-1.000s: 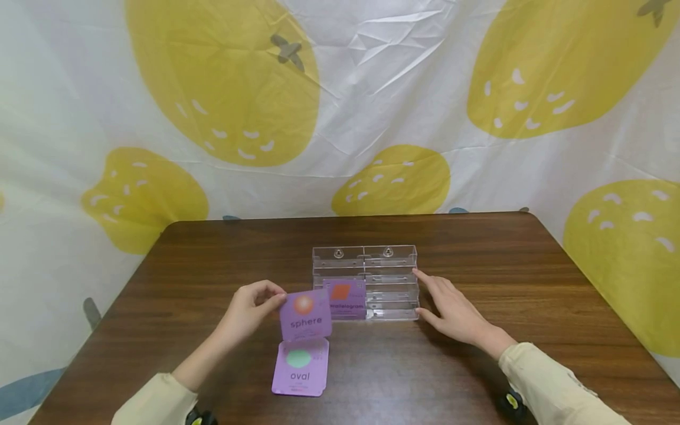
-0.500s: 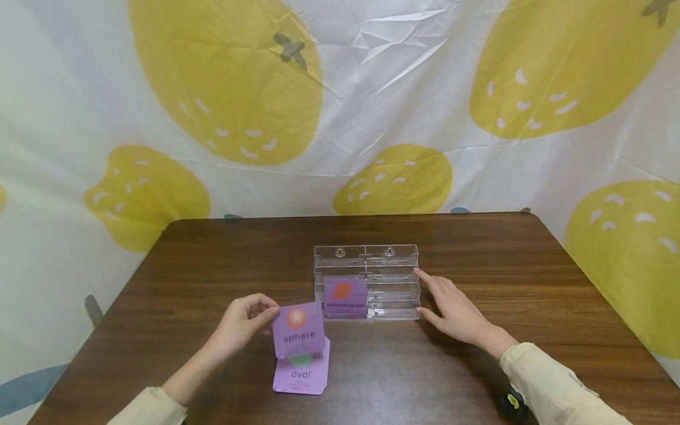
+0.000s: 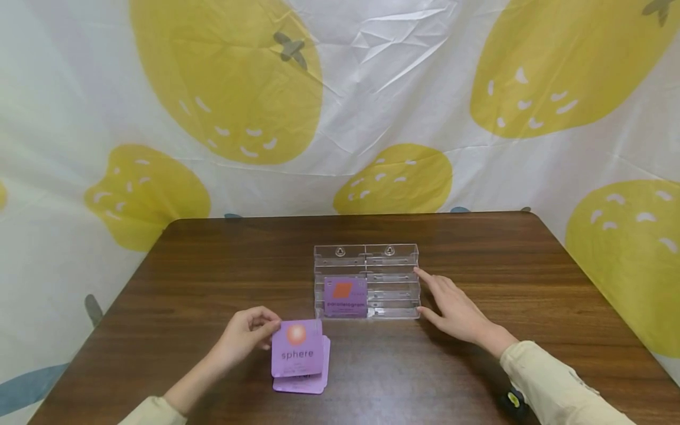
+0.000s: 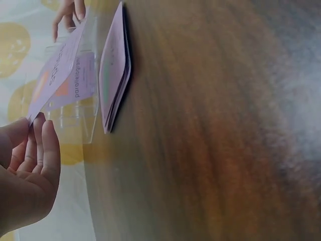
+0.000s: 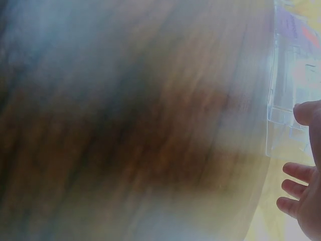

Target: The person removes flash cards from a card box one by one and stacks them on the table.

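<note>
My left hand (image 3: 245, 333) pinches the upper left edge of a purple card printed "sphere" (image 3: 297, 353). This card is held tilted above a small stack of purple cards (image 3: 299, 386), whose top print is mostly covered in the head view. In the left wrist view a gap shows between the held card (image 4: 60, 68) and the stack (image 4: 113, 70). A clear plastic tiered card rack (image 3: 393, 295) stands beyond them, with a purple "parallelogram" card (image 3: 345, 298) in its lower left pocket. Fingertips of my right hand (image 3: 453, 308) touch the rack's right side, fingers extended.
The brown wood-grain table (image 3: 223, 254) has its far edge behind the rack. A white cloth with yellow fruit prints (image 3: 393, 180) hangs behind the table.
My left hand has brought the sphere card down and slightly left, away from the rack and over the stack, covering the oval print. My right hand stays at the rack.
</note>
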### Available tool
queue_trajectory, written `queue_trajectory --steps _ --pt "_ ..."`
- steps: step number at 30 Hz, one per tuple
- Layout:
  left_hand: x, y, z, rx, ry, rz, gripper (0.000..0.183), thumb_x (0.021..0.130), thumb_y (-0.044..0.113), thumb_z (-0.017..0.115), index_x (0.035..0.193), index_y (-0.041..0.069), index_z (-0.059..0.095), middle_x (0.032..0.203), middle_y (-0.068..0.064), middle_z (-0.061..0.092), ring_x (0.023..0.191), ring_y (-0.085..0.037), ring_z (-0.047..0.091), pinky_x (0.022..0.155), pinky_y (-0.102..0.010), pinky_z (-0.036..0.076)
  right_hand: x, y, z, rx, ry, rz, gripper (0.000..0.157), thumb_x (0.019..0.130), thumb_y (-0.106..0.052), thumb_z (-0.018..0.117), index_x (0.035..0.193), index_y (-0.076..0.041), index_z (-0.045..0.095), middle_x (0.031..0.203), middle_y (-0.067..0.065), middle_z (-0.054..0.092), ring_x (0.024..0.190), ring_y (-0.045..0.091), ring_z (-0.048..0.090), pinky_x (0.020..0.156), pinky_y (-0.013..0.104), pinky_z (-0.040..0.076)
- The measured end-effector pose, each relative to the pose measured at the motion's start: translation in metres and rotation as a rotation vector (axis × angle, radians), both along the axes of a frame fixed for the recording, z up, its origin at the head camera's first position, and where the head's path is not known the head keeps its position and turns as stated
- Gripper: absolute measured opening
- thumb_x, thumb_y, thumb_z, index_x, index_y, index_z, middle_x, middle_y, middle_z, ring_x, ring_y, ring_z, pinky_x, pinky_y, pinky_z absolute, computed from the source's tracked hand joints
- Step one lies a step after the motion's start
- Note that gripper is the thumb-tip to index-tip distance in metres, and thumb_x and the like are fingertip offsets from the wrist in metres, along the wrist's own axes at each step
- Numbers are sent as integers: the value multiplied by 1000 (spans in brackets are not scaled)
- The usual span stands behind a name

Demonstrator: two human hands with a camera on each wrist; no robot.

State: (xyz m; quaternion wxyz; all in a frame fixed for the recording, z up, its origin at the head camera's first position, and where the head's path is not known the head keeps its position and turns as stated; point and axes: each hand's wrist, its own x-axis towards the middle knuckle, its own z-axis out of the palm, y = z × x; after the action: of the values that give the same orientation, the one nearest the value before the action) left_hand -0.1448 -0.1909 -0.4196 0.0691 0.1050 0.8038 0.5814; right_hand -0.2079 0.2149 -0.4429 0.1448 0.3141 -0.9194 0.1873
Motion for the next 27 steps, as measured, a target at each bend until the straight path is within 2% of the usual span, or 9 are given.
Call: queue_trajectory --steps 5,15,20,27 --pt "2 -2 -5 13 -41 0 21 87 8 58 95 -11 56 83 -16 65 63 -12 60 57 -28 53 0 0 -1 -3 0 0 76 80 -20 68 141 -7 25 122 17 50 110 32 46 91 48 40" --pt "5 -2 -14 44 -118 -48 23 89 8 54 99 -13 54 81 -11 64 65 -12 59 57 -25 52 1 0 0 1 -17 -9 76 81 -20 68 142 -7 23 124 18 49 112 33 46 91 49 39" --pt "3 0 -18 47 -134 -63 23 89 7 54 99 -14 54 77 -8 63 64 -11 57 54 -22 50 1 0 0 1 -19 -14 76 80 -20 68 141 -7 24 124 18 49 112 33 46 92 48 39" --pt "0 2 -24 14 -137 -41 21 88 7 55 96 -12 56 73 -6 62 63 -12 56 51 -20 49 2 -1 1 -5 -7 -7 76 80 -20 68 141 -6 25 124 18 49 112 32 46 92 47 39"
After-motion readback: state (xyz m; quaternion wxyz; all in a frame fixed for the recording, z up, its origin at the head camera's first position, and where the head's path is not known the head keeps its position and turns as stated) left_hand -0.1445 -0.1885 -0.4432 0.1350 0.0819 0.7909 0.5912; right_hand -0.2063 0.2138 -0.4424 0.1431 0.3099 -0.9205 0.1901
